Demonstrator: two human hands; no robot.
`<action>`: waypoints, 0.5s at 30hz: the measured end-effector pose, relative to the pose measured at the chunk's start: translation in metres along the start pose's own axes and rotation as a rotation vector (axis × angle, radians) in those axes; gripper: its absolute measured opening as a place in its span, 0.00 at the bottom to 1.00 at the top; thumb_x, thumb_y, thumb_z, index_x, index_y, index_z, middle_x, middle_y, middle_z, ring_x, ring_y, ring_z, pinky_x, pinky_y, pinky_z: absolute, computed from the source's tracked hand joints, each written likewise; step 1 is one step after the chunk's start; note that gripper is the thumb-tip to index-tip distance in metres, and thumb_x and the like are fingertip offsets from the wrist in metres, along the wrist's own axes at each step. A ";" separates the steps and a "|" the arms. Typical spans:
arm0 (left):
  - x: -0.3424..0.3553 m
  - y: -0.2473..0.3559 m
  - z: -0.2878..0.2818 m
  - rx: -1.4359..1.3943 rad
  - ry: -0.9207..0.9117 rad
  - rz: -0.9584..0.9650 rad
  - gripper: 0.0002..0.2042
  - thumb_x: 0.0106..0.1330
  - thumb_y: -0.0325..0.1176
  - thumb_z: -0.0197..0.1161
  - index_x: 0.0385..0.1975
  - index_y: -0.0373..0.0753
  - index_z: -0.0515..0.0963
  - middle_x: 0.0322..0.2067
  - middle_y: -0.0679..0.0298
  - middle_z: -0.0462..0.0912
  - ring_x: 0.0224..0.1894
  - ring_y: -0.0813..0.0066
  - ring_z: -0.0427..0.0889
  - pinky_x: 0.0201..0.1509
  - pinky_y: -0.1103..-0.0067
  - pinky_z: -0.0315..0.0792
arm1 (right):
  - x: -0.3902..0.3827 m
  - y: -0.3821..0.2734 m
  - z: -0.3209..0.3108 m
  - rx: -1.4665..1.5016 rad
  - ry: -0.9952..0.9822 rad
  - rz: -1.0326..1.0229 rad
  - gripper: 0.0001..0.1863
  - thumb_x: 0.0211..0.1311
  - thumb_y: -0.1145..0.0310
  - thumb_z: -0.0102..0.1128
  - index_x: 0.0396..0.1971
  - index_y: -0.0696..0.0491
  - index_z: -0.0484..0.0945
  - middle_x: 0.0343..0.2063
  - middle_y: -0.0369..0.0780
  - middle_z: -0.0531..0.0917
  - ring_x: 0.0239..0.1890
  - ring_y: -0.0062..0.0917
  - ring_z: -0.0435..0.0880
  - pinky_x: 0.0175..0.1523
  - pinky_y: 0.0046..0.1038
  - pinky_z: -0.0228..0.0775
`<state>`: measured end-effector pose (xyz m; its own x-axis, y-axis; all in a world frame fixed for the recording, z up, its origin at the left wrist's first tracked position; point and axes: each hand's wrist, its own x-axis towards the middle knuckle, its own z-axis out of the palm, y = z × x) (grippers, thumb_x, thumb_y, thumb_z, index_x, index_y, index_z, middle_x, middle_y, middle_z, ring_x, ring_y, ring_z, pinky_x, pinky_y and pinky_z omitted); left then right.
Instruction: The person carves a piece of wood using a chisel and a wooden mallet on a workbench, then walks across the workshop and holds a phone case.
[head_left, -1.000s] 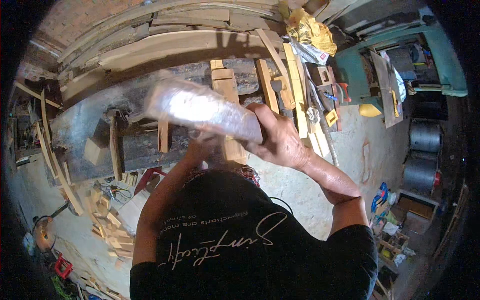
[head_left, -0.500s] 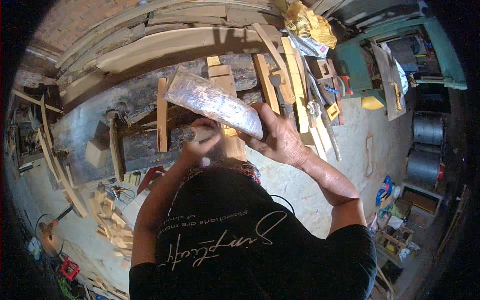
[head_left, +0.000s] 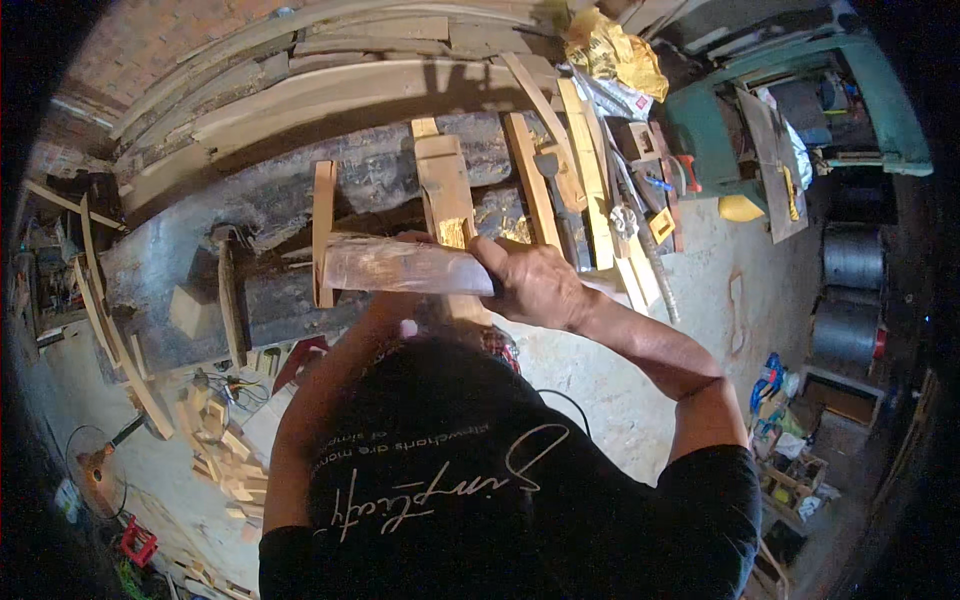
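My right hand [head_left: 540,285] is closed around the right end of a wooden mallet [head_left: 405,268], a thick pale block now lying nearly level across the view and slightly blurred. Beneath it, my left hand [head_left: 416,237] is mostly covered; only a bit of its fingers shows past the block's far edge. The round-handled chisel in that hand is hidden by the mallet. Under both hands a wooden beam [head_left: 440,175] runs away from me, with bright chips around a cut spot [head_left: 453,232]. It rests across a large dark log [head_left: 280,190].
Wood strips [head_left: 323,215] lie over the log on the left. To the right are more strips [head_left: 530,180], a flat dark-bladed tool [head_left: 552,180] and a metal rod [head_left: 655,270]. Wood offcuts [head_left: 225,450] are heaped on the floor at lower left, beside cables [head_left: 240,380].
The mallet has swung down and to the left, from slanted to nearly level. It now covers the chisel handle and most of my left hand, which were visible before.
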<state>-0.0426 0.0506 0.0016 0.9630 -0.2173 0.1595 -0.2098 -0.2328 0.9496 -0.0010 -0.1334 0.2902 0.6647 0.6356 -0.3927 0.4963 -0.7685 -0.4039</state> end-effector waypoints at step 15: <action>0.000 -0.042 -0.002 0.272 -0.036 -0.136 0.13 0.68 0.34 0.55 0.50 0.39 0.70 0.48 0.57 0.74 0.50 0.65 0.73 0.57 0.66 0.67 | 0.008 0.001 -0.003 -0.036 0.307 -0.282 0.29 0.46 0.70 0.69 0.48 0.56 0.63 0.26 0.48 0.79 0.24 0.42 0.83 0.30 0.37 0.78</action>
<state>-0.0337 0.0626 -0.0372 0.9798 -0.1988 0.0220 -0.1220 -0.5066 0.8535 0.0064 -0.1291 0.2892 0.6327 0.7744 -0.0039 0.6983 -0.5727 -0.4294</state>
